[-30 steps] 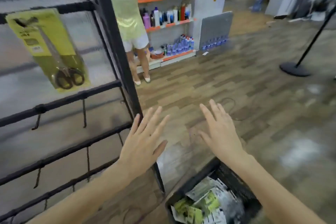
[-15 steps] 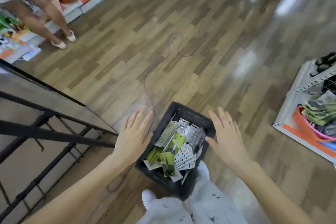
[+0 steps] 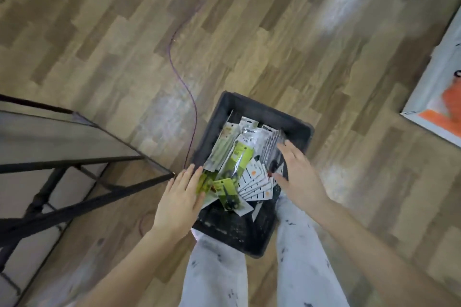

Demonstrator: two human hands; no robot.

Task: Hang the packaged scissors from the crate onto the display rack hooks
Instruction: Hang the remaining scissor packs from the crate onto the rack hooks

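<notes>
Head view: both hands reach down over a black crate [image 3: 296, 129] of packaged scissors [image 3: 239, 162] on the wood floor [image 3: 99, 40].

Left hand [image 3: 179, 197] has straight, spread fingers lying over the crate's left rim and the edge of a yellow-green pack; right hand [image 3: 296, 177] is spread flat above the white carded packs, and whether it touches them cannot be told. Neither hand pinches anything. The packs lie jumbled, some fanned out. The display rack [image 3: 74, 164] stands just left of the crate, its dark bars near the left hand. A purple cable [image 3: 192, 97] runs across the floor to the crate's left side. Pale trouser legs [image 3: 304, 257] flank the crate's near end. A white and orange shelf corner [image 3: 434, 97] sits at right.
</notes>
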